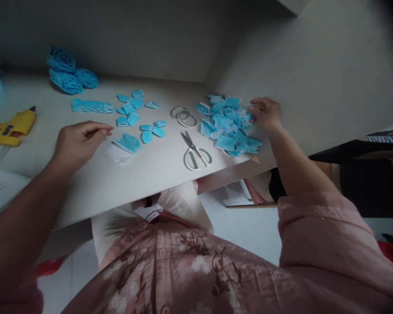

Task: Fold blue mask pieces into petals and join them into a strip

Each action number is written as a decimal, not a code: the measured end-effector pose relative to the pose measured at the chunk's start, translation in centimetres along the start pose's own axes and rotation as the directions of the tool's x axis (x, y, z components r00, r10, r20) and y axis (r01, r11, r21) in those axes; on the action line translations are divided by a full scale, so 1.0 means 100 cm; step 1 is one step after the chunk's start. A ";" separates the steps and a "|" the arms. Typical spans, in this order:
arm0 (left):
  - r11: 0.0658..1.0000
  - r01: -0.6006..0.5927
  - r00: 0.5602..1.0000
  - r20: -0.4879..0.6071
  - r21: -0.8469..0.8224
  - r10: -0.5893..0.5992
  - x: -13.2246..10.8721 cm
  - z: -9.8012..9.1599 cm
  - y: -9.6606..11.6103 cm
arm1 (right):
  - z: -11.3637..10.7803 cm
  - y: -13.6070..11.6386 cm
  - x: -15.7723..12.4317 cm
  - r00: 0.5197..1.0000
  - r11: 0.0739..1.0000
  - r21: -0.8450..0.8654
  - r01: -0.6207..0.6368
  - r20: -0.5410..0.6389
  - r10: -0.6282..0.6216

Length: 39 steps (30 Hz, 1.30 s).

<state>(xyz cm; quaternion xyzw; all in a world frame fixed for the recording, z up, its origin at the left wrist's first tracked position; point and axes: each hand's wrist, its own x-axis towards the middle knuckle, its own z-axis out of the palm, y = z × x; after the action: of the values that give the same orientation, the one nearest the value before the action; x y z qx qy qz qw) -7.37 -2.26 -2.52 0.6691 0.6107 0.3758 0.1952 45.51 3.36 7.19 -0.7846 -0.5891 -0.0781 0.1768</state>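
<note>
My left hand (80, 141) hovers over the left part of the table, fingers stretched out with nothing visible in them. Just right of its fingertips lies a blue cut piece (127, 143) with a white piece (118, 155) beside it. At the right edge of a loose heap of blue cut pieces (229, 122) is my right hand (265, 114). Its fingers are bent and apart, with the tips at the heap; no piece shows clearly between them. Small blue petal-shaped pieces (128, 109) lie in groups between the hands.
Scissors (194, 152) with white handles lie partly opened, below two rolls of tape (184, 117). Blue rolled flowers (65, 74) and a folded blue strip (92, 106) are at the back left. A yellow glue gun (13, 127) lies far left. A wall panel (308, 65) rises at right.
</note>
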 end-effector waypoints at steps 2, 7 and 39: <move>1.000 0.003 1.000 -0.001 -0.012 -0.003 0.001 0.001 0.000 | 0.001 -0.006 -0.004 0.991 0.991 0.099 -0.087 0.108 0.076; 0.999 0.002 1.000 -0.021 -0.037 -0.003 0.000 0.002 0.002 | -0.010 -0.017 -0.018 0.997 0.974 -0.218 -0.064 0.024 0.071; 0.993 -0.102 0.994 0.047 0.055 0.099 -0.004 0.000 0.018 | 0.088 -0.143 -0.031 0.873 0.872 0.177 0.456 0.103 -0.478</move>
<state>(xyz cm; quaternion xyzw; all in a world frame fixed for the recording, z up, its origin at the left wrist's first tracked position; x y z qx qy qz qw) -6.15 -2.94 -1.28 0.7127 0.5822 0.3524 0.1703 30.25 7.33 0.73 -0.6069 -0.7767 -0.0182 0.1673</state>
